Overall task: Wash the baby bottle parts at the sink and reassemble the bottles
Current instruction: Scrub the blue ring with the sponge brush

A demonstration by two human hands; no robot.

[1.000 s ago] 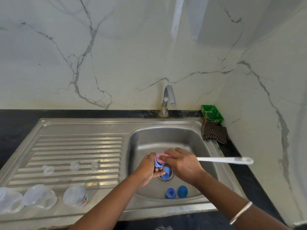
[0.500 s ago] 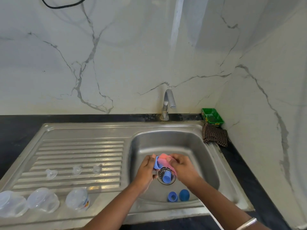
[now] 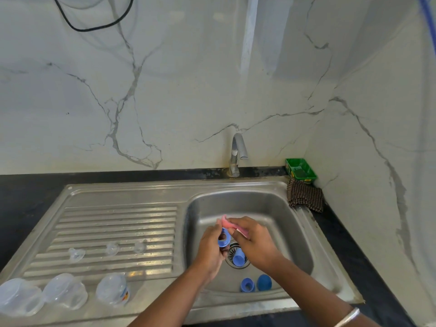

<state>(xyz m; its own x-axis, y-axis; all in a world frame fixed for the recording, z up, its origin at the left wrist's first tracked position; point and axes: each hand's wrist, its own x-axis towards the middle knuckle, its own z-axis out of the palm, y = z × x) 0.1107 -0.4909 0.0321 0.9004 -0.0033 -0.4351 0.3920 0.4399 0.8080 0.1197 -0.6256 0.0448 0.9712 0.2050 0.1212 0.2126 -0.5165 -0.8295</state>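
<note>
Blue bottle ring held in left hand, fingers curled round it, over the sink basin. Right hand grips pink sponge just beside the ring. Below them a blue cap on the drain; two more blue parts at the basin's near edge. Three clear nipples on the drainboard, three clear bottles at its front. Faucet behind, green tray and checked cloth right.
</note>
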